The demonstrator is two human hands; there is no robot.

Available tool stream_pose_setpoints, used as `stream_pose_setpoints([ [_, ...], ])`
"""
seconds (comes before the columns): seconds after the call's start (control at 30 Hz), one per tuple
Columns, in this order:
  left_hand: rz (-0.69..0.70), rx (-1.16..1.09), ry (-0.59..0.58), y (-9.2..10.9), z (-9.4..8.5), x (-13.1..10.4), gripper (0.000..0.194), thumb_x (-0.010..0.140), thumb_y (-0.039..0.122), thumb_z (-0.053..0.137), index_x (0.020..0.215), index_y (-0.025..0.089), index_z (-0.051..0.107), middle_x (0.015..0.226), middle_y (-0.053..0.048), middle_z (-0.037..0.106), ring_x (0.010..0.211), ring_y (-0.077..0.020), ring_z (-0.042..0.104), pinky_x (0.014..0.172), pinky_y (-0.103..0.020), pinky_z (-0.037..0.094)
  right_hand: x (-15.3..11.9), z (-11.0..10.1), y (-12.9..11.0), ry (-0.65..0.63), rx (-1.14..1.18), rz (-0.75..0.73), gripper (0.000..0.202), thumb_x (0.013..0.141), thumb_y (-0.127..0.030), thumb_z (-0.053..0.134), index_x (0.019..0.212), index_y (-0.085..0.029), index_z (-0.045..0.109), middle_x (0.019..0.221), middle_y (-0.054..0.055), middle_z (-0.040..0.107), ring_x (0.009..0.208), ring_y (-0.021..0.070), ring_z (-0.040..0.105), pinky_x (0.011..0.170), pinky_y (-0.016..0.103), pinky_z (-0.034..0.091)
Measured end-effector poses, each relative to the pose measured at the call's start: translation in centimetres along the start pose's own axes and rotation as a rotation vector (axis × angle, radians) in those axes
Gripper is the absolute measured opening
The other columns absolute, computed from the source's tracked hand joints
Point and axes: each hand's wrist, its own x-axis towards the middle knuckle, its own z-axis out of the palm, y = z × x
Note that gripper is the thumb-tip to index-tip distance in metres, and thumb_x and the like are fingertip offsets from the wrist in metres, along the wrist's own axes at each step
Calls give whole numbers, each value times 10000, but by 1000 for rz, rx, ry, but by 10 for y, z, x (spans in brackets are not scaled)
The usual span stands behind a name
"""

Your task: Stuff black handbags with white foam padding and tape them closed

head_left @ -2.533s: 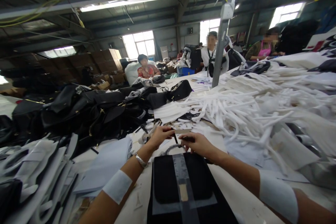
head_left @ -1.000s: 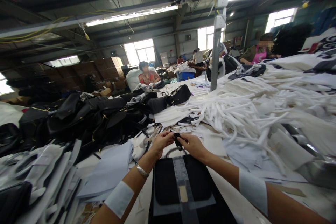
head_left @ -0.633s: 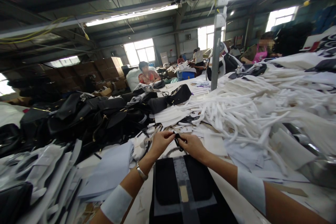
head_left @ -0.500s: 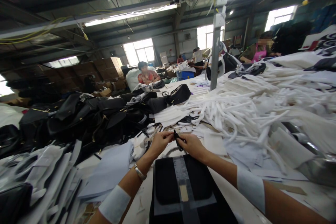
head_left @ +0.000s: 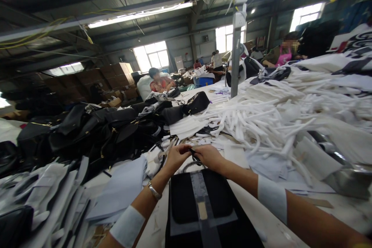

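A black bag (head_left: 216, 195) lies in front of me on the white table, its flap crossed by a strip of clear film. Just beyond its top edge, my left hand (head_left: 178, 157) and my right hand (head_left: 209, 157) meet, fingertips pinched together. Between them is a short piece of thin black strap (head_left: 194, 153), mostly hidden by the fingers. Both hands are closed on it. Below them, a wrapped handle loop (head_left: 190, 166) rises from the bag's top.
Black bags (head_left: 95, 131) are heaped at the left, with grey-white sheets (head_left: 119, 186) nearer. White foam strips (head_left: 247, 120) and a clear-wrapped roll dispenser (head_left: 328, 159) lie right. A metal post (head_left: 235, 62) stands behind. Co-workers sit farther back.
The right hand has turned more palm-down over the black strap, so less of it shows. Both hands remain together above the bag. The view has shifted slightly.
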Motion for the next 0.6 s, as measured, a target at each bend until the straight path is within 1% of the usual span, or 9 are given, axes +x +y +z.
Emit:
stream_pose_setpoints([
  [0.07, -2, -21, 35, -3, 3, -2, 193, 797, 194, 751, 972, 134, 696, 934, -50, 748, 879, -189, 707, 872, -384, 552, 1, -3, -2, -23, -22, 5, 249, 946, -269, 518, 985, -222, 759, 974, 96, 772, 892, 237, 703, 749, 285, 426],
  [0.2, 21, -38, 46, -3, 8, -6, 154, 770, 224, 747, 902, 147, 724, 899, -71, 760, 859, -213, 715, 833, -344, 557, 2, -7, -3, -61, -48, 12, 214, 924, -267, 561, 966, -211, 763, 982, 105, 773, 911, 255, 708, 754, 289, 435],
  [0.37, 82, -3, 97, 3, 10, -8, 120, 756, 222, 737, 862, 180, 772, 972, -81, 757, 996, -253, 684, 914, -342, 525, 1, -9, -4, -67, -52, 16, 244, 942, -240, 518, 997, -208, 754, 1050, 104, 764, 974, 244, 698, 803, 284, 440],
  [0.43, 83, -11, 108, 1, 12, -7, 174, 764, 232, 732, 924, 175, 772, 990, -85, 758, 991, -251, 691, 931, -350, 524, 1, -10, -4, -74, -51, 23, 248, 943, -233, 512, 990, -199, 753, 1045, 110, 764, 975, 240, 697, 808, 283, 443],
  [0.53, 71, -49, 109, -6, 16, -6, 337, 764, 256, 743, 1085, 155, 729, 1003, -94, 762, 943, -242, 716, 910, -359, 549, 1, -12, -4, -96, -41, 28, 232, 937, -228, 524, 981, -199, 750, 1026, 103, 767, 955, 224, 698, 795, 283, 455],
  [0.6, 71, -74, 105, -11, 18, -6, 380, 754, 264, 755, 1112, 145, 710, 1030, -102, 759, 957, -242, 720, 918, -359, 555, 2, -12, -4, -110, -34, 32, 217, 936, -228, 535, 963, -177, 744, 1003, 107, 765, 930, 214, 696, 805, 304, 469],
])
